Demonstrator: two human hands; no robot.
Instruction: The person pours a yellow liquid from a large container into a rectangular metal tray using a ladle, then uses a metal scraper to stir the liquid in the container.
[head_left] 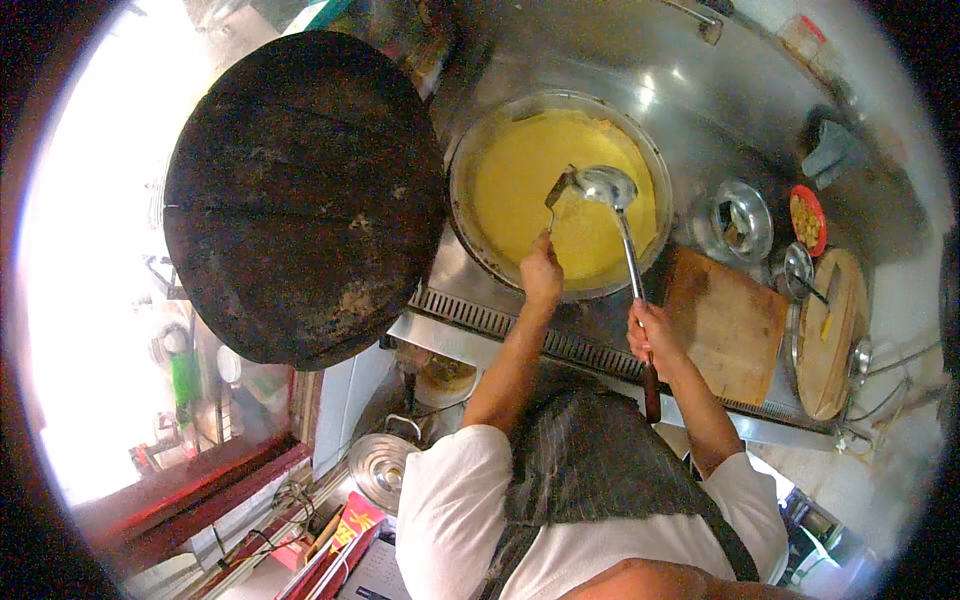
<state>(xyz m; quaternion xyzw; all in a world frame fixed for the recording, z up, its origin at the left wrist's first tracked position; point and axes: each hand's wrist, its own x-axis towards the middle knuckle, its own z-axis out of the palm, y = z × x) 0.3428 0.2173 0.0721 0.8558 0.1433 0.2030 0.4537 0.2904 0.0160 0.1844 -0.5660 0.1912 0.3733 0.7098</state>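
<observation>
I'm leaning over the big wok (pixel 470 215), which sits sunk into the steel worktop (pixel 700 90) near its front edge, and it is full of a smooth yellow batter (pixel 530 170). Both my hands are busy here. My left hand (pixel 541 275) hovers right over the wok's near rim, fingers closed around the thin handle of a small spatula (pixel 557 192). That spatula runs up and away from me, slightly to the right, its blade out over the middle of the batter.

My right hand (pixel 650 335) is lower, just off the wok's near-right rim above the slotted grille (pixel 470 312) along the worktop's front edge. It's clenched around the long ladle (pixel 606 186), partway up the shaft, with the dark grip end poking out below my fist toward my body. The ladle's long axis runs from there up and a little leftward, the bowl facing up, resting over the batter just beside the spatula blade. The two tools meet near the wok's centre; whether they actually touch I can't tell.

So the batter lies straight ahead of both hands, and the left is the nearer one.

Left of the wok, a huge dark round lid (pixel 300 195) covers its neighbour. To the right, a wooden chopping board (pixel 725 325) lies against the front edge, then a round wooden board (pixel 828 335), a small steel pot (pixel 742 218) and a red dish of food (pixel 808 218) further back.
</observation>
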